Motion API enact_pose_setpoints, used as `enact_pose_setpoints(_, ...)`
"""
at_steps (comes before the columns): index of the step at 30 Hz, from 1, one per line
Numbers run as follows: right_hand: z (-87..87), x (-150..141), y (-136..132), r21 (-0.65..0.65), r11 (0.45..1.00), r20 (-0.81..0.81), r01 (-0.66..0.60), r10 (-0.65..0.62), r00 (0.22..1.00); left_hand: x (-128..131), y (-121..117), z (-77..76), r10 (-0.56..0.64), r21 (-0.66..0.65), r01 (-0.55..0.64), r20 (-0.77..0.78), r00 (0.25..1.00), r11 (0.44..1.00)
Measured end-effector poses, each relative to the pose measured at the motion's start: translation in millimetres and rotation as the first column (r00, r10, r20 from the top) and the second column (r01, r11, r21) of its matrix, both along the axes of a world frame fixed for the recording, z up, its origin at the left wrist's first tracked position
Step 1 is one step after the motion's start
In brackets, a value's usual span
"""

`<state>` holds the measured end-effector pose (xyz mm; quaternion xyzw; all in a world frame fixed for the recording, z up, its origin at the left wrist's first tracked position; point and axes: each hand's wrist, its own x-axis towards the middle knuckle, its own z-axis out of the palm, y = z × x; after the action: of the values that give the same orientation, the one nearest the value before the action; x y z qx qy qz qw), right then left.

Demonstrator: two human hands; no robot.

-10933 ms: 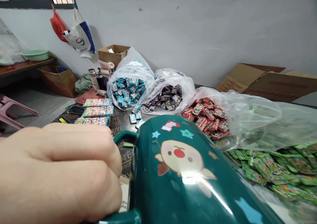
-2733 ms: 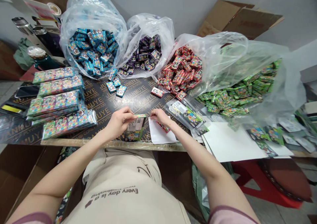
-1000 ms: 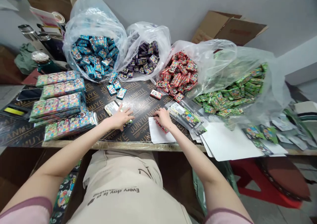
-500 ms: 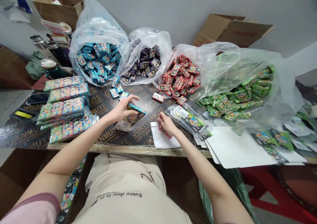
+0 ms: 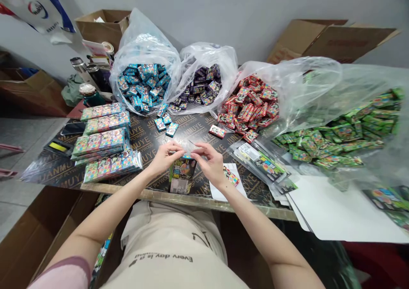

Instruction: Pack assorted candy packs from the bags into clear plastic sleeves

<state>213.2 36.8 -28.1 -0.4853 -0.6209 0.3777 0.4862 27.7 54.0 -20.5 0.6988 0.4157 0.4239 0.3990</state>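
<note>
A dark printed packet [image 5: 182,176] with a clear, shiny upper end stands or leans at the front of the table, before my body. My left hand [image 5: 168,156] is closed on its top left edge, thumb and fingers pinched together. At the top right edge my right hand [image 5: 209,160] pinches the same packet, its index finger reaching over the clear plastic. A strip of blue shows between the two thumbs. Beside my right wrist, a red small box [image 5: 231,176] lies on white paper [image 5: 219,191], partly hidden by the arm.
Plastic bags of blue boxes [image 5: 145,84], purple boxes [image 5: 204,86], red boxes [image 5: 252,103] and green packets [image 5: 332,135] line the back. Stacked multi-coloured packs [image 5: 104,142] stand left. Flat clear sleeves [image 5: 260,163] and white sheets [image 5: 338,212] lie right. Loose blue boxes [image 5: 166,125] sit mid-table.
My right hand has left the red box and moved to the packet's top. My left hand has brought the packet in front of me. The camera view has turned left.
</note>
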Motion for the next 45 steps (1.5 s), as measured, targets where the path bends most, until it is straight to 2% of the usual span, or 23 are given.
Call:
enact_pose_setpoints(5, 5.2, 0.0, -6.0, -0.048, 0.999, -0.012, -0.021, 0.020, 1.000, -7.8, 5.9, 7.8, -0.077, -0.140, 0.077, 0.005, 0.997, 0.987)
enact_pose_setpoints(7, 9.1, -0.1, -9.5, -0.054, 0.998, -0.008, -0.025, 0.024, 1.000, -8.4, 4.7, 10.8, -0.087, -0.137, 0.084, -0.015, 0.996, 0.987)
enact_pose_setpoints(10, 11.0, 0.2, -15.8, -0.039, 0.999, 0.017, -0.021, 0.021, 1.000, -9.4, -2.9, 17.5, -0.088, 0.039, 0.094, -0.140, 0.986, 0.995)
enact_pose_setpoints(13, 4.7, 2.9, -22.2, 0.009, 1.000, 0.021, -0.002, 0.002, 1.000, -11.4, -13.5, 21.2, -0.109, 0.224, 0.158, -0.217, 0.970, 0.962)
enact_pose_setpoints(16, -7.5, 8.2, -29.8, 0.120, 0.992, 0.100, 0.033, -0.045, 0.994, -12.8, -20.5, 16.7, -0.116, 0.344, 0.194, -0.235, 0.965, 0.919)
enact_pose_setpoints(19, -15.2, 14.0, -37.4, 0.245, 0.968, 0.209, -0.048, -0.004, 0.978, -13.0, -22.4, 8.3, -0.084, 0.440, 0.210, -0.289, 0.954, 0.873)
enact_pose_setpoints(21, -11.4, 16.7, -38.5, 0.259, 0.962, 0.228, -0.090, 0.029, 0.973, -13.0, -22.6, 4.9, -0.058, 0.463, 0.215, -0.330, 0.942, 0.860)
enact_pose_setpoints(25, 21.8, 19.1, -22.2, 0.175, 0.982, 0.183, 0.069, -0.101, 0.978, -13.8, -24.9, 6.4, -0.036, 0.395, 0.178, -0.342, 0.939, 0.901)
enact_pose_setpoints(27, 42.7, 18.6, -8.1, 0.126, 0.988, 0.175, 0.087, -0.108, 0.979, -13.4, -27.2, 8.6, -0.041, 0.329, 0.140, -0.290, 0.956, 0.934)
enact_pose_setpoints(28, 51.2, 17.7, -1.2, 0.081, 0.996, 0.176, 0.037, -0.051, 0.983, -12.8, -28.4, 9.2, -0.043, 0.289, 0.118, -0.255, 0.966, 0.950)
enact_pose_setpoints(30, 61.1, 13.8, 10.2, -0.065, 0.985, 0.159, -0.159, 0.168, 0.973, -11.1, -30.5, 8.7, -0.036, 0.213, 0.074, -0.180, 0.983, 0.974)
enact_pose_setpoints(31, 62.1, 11.0, 14.5, -0.155, 0.950, 0.131, -0.273, 0.293, 0.947, -10.2, -31.3, 7.7, -0.030, 0.183, 0.057, -0.147, 0.989, 0.981)
enact_pose_setpoints(33, 57.7, 5.0, 20.4, -0.306, 0.839, 0.045, -0.450, 0.485, 0.873, -8.7, -32.5, 4.9, -0.022, 0.146, 0.036, -0.098, 0.995, 0.989)
enact_pose_setpoints(34, 53.8, 2.2, 22.3, -0.355, 0.788, 0.006, -0.503, 0.540, 0.842, -8.2, -32.9, 3.4, -0.018, 0.138, 0.030, -0.084, 0.996, 0.990)
enact_pose_setpoints(36, 45.9, -2.0, 24.7, -0.407, 0.737, -0.029, -0.541, 0.581, 0.813, -7.7, -33.7, 1.1, -0.011, 0.136, 0.020, -0.069, 0.998, 0.990)
enact_pose_setpoints(41, 40.6, -5.9, 26.2, -0.412, 0.761, 0.028, -0.501, 0.560, 0.828, -5.4, -37.7, 0.3, 0.028, 0.216, -0.017, -0.047, 0.999, 0.976)
enact_pose_setpoints(45, 39.0, -7.4, 27.2, -0.427, 0.770, 0.037, -0.473, 0.538, 0.842, 2.1, -39.8, -5.0, 0.130, 0.220, -0.121, -0.029, 0.991, 0.968)
